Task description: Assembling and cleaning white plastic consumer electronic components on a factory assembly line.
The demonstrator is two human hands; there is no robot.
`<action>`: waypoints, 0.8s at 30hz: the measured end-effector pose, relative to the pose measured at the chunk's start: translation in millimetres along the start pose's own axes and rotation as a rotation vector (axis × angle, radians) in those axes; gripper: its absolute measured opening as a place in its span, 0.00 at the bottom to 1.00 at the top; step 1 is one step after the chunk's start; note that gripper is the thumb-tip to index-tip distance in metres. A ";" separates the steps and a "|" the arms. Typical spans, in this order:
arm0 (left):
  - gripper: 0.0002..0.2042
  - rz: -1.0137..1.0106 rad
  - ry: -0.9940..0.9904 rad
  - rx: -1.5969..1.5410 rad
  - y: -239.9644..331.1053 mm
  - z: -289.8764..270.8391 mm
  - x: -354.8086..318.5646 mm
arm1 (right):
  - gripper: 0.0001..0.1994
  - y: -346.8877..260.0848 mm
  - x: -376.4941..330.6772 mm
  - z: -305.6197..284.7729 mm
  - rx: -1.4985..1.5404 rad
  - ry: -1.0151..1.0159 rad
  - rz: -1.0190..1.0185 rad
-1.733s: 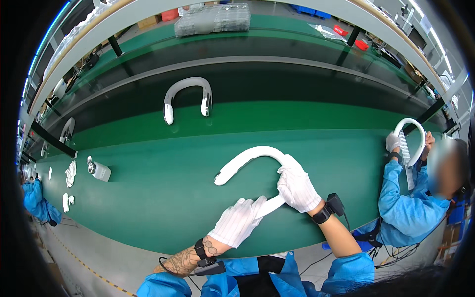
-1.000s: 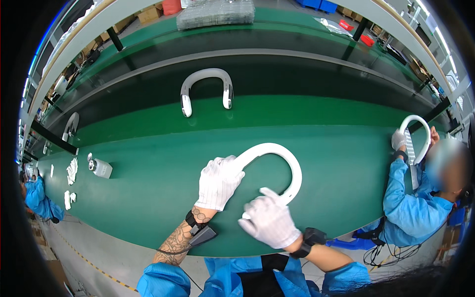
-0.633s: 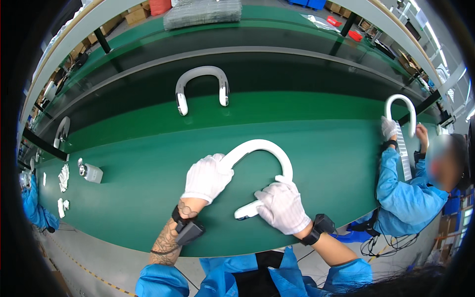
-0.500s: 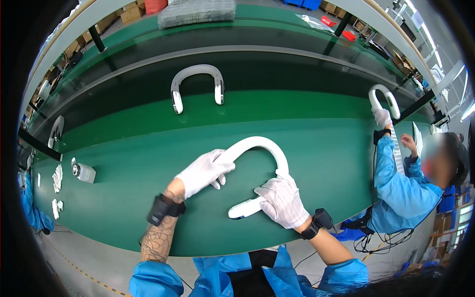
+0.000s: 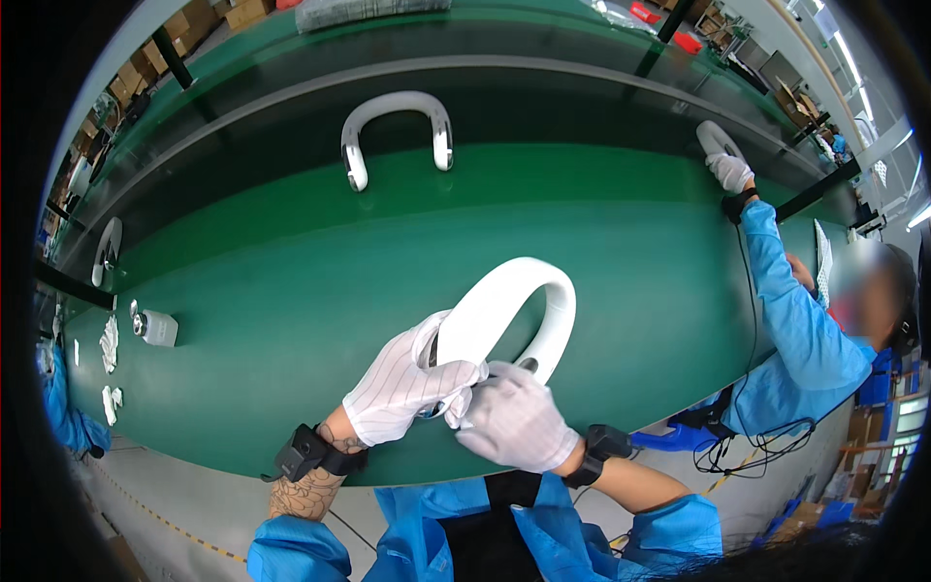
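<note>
A white U-shaped neck fan (image 5: pixel 495 301) is held over the green bench, its curved middle pointing away from me. My left hand (image 5: pixel 402 383), in a striped white glove, is closed around its left arm near the end. Close against the left fingers, my right hand (image 5: pixel 517 415), also gloved, has its fingers curled in and looks slightly blurred. Whatever lies between the right fingertips is hidden. Behind the right hand, the fan's other arm comes down, with a dark patch on its inner side.
Another neck fan (image 5: pixel 398 105) lies on the dark green strip beyond, and one more (image 5: pixel 108 250) at far left. A small bottle (image 5: pixel 157 328) and white gloves (image 5: pixel 110 344) sit on the left. At right, a co-worker in blue sleeves (image 5: pixel 805 310) holds a neck fan (image 5: pixel 719 142).
The neck fan has been turned and tipped up. My right hand has left its right arm and come over beside my left hand. The co-worker's fan has tilted and moved left.
</note>
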State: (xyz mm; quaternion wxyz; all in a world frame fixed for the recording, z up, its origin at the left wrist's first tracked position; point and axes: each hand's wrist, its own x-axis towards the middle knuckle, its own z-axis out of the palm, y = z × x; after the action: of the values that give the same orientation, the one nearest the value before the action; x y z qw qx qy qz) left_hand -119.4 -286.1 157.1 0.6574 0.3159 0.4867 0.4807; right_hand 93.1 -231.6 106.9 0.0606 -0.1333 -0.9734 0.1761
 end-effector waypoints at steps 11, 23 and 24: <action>0.43 -0.069 -0.026 0.108 -20.2 -5.8 -46.7 | 0.22 40.1 9.5 -6.8 -0.064 0.056 -0.023; 0.43 -0.027 -0.005 -0.185 -37.2 -37.1 -62.0 | 0.22 -30.9 21.5 32.9 0.033 0.127 -0.217; 0.42 -0.021 -0.010 -0.230 -33.7 -36.9 -65.1 | 0.21 -32.1 22.8 36.1 0.007 0.132 -0.249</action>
State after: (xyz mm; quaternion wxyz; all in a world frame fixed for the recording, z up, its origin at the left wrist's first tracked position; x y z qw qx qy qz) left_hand -147.4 -360.6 137.2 0.6966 0.2358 0.4285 0.5249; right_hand 57.8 -265.9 86.4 0.1462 -0.0225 -0.9757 0.1617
